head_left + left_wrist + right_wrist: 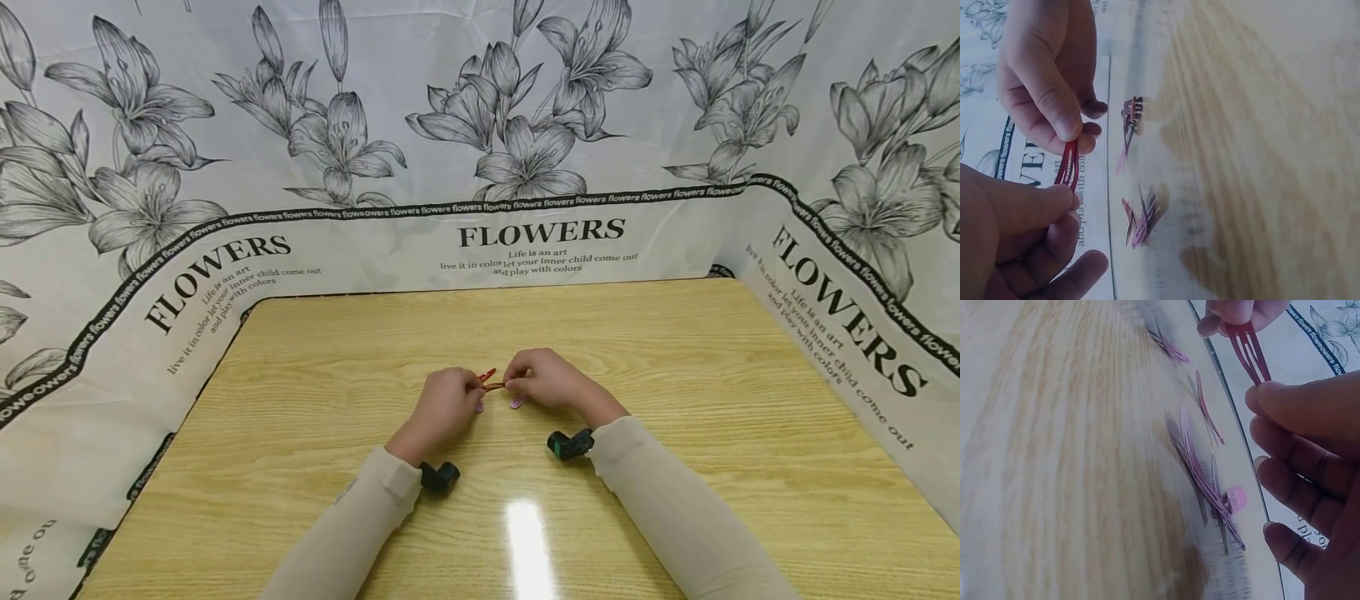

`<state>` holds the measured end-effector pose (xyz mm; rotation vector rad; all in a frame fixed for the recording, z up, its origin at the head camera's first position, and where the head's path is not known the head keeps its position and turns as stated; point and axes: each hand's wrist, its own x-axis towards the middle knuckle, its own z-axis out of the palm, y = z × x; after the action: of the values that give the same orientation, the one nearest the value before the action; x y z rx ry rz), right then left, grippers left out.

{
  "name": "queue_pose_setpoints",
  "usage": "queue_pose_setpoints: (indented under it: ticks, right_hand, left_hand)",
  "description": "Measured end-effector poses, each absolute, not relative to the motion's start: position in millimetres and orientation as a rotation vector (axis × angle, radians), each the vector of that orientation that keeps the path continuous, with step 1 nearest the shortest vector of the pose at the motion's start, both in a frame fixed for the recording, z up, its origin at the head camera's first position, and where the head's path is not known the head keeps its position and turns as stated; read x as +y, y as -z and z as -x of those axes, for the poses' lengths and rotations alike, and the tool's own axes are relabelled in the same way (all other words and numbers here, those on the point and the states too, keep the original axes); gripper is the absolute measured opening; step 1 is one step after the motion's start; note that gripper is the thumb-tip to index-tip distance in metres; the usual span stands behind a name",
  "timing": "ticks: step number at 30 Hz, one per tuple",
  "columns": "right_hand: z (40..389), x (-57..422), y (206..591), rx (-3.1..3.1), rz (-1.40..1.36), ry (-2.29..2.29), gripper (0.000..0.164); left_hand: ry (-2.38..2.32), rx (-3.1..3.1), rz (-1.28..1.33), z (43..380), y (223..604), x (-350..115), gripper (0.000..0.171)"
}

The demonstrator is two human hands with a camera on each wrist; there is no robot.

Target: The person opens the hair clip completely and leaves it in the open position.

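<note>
A dark red snap hair clip (1249, 353) is stretched between both hands above the table. My left hand (447, 404) pinches one end of it between thumb and forefinger. The other end is pinched by my right hand (551, 383), whose remaining fingers spread loosely in the right wrist view. Beneath the hands lie more clips: a long purple snap clip (1196, 467), a thin red one (1205, 406) and a smaller purple one (1175, 354). Beside the long purple clip is a small pink claw clip (1235, 499). In the head view the hands partly cover these clips.
The wooden table (337, 333) has a bright light reflection near its front. A white cloth (397, 250) printed with flowers and lettering stands around its back and sides. Small black cameras (570, 444) are strapped at both wrists.
</note>
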<state>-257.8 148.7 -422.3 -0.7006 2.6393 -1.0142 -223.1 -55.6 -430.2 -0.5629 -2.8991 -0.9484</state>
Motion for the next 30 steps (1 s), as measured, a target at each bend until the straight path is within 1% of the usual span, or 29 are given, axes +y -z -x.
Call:
queue_pose_setpoints:
  ticks: [6,15,23,30]
  right_hand:
    - [258,151,423,2.636,0.777,1.064,0.013]
    - [255,154,420,2.658,0.863,1.129,0.014]
    - [247,158,416,2.686,0.844,1.15,0.016]
    - [240,160,414,2.675,0.818,1.199,0.016]
  left_hand:
    - [1.21,-2.927,0.496,224,426,-58,0.017]
    - [1.464,-2.927,0.425,227,424,-62,0.023]
    - [1.62,-2.86,0.455,228,424,-65,0.026]
    - [1.645,-2.814,0.492,226,424,-66,0.025]
